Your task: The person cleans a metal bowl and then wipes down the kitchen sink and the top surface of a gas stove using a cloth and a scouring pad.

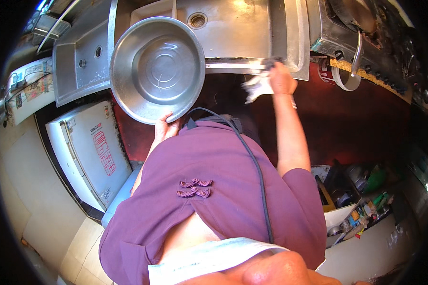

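My left hand [165, 127] grips the near rim of a large round stainless steel basin [160, 71], thumb over the edge. The basin is tilted so its inside faces me, and a little wetness glints on its bottom. It overlaps the front of the metal sink behind it. To the right, my right hand [284, 79] is closed around a crumpled white cloth [258, 85], which is blurred and hangs below the fist. A dark thing by the fingertips is too blurred to name. That hand is at the front edge of the stainless steel sink [235, 32].
A second sink basin [87, 60] lies to the left, above a white chest freezer [85, 149]. At the right, a stove [360, 46] carries a wok [356, 14] whose handle [357, 53] juts over the front. A white bucket [346, 80] stands below. Cluttered shelves [360, 217] are behind me.
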### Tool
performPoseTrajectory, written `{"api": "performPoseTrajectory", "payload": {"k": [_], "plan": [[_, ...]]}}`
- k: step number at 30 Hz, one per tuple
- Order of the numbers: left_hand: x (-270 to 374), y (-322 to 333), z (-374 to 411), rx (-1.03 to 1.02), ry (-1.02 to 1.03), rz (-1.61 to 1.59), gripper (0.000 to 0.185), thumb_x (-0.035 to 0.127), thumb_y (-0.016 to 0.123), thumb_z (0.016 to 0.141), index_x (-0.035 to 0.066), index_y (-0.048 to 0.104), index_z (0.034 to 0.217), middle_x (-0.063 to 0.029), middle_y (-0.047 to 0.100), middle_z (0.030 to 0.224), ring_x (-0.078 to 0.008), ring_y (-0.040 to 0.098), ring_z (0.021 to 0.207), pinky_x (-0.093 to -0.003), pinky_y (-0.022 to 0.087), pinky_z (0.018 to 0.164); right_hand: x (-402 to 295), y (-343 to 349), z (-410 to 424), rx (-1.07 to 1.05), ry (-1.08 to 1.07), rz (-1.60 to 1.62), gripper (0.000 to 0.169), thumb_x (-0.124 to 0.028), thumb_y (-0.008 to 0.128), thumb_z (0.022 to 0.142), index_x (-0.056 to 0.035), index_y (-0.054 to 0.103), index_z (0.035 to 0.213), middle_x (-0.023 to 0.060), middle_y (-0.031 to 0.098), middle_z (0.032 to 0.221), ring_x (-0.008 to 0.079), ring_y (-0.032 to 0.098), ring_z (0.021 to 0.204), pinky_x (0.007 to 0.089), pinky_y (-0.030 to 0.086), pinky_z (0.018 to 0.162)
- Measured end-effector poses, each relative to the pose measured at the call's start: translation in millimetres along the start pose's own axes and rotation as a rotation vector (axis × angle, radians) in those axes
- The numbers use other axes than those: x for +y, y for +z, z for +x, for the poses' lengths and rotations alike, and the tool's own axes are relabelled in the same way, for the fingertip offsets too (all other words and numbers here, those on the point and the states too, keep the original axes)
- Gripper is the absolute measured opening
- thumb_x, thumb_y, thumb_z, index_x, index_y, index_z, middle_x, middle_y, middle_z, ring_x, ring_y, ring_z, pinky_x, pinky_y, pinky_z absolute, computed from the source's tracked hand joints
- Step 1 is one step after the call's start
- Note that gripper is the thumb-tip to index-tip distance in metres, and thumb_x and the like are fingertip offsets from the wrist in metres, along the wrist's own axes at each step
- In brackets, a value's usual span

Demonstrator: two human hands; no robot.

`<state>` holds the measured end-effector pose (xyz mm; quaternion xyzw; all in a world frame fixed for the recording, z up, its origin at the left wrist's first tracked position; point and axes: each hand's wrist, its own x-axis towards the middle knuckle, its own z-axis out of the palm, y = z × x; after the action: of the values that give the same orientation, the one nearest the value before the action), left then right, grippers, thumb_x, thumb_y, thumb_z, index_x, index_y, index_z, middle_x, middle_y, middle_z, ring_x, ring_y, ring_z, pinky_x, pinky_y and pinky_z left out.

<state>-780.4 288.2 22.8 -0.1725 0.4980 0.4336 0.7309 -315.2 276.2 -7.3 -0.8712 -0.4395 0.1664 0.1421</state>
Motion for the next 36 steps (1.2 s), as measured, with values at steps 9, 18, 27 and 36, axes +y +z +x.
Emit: {"api": "performPoseTrajectory", "payload": {"k": [9,18,27,36], "plan": [[-9.0,22.6,-13.4,0.062,0.001,0.032,0.047,-0.006,0.058,0.08,-0.002,0.046,0.125,-0.0197,0.056,0.123,-0.0345,0.057,0.115,-0.0489,0.048,0.104,38.4,-18.9,14.3,-0.08,0.075,-0.163,0.02,-0.027,0.055,0.09,-0.0155,0.063,0.105,0.0136,0.07,0.095,0.0377,0.068,0.091,0.0538,0.052,0.074],[-4.4,1.3,-2.1,0.023,0.034,0.114,0.049,-0.002,0.058,0.081,0.0,0.047,0.129,-0.0202,0.056,0.126,-0.0363,0.055,0.118,-0.0508,0.044,0.108,57.3,-21.7,17.1,-0.017,0.006,-0.046,0.025,-0.03,0.059,0.09,-0.0179,0.063,0.112,0.0147,0.071,0.099,0.0356,0.067,0.095,0.0524,0.052,0.074],[-10.3,-7.2,1.9,0.036,0.135,0.108,0.043,-0.003,0.06,0.08,0.001,0.051,0.122,-0.0157,0.058,0.119,-0.0324,0.057,0.111,-0.0476,0.046,0.104,13.1,4.6,3.4,0.054,-0.163,-0.079,0.024,-0.026,0.065,0.087,-0.0162,0.059,0.108,0.0132,0.066,0.091,0.0383,0.067,0.08,0.052,0.053,0.066],[-11.5,-10.1,-0.1,0.019,0.153,0.076,0.037,-0.005,0.058,0.08,-0.002,0.051,0.116,-0.0163,0.058,0.116,-0.0318,0.058,0.109,-0.0465,0.047,0.103,-48.3,22.4,-1.8,-0.068,-0.28,-0.043,0.026,-0.03,0.065,0.087,-0.017,0.061,0.11,0.0131,0.069,0.091,0.0368,0.068,0.079,0.0514,0.054,0.065]]}}
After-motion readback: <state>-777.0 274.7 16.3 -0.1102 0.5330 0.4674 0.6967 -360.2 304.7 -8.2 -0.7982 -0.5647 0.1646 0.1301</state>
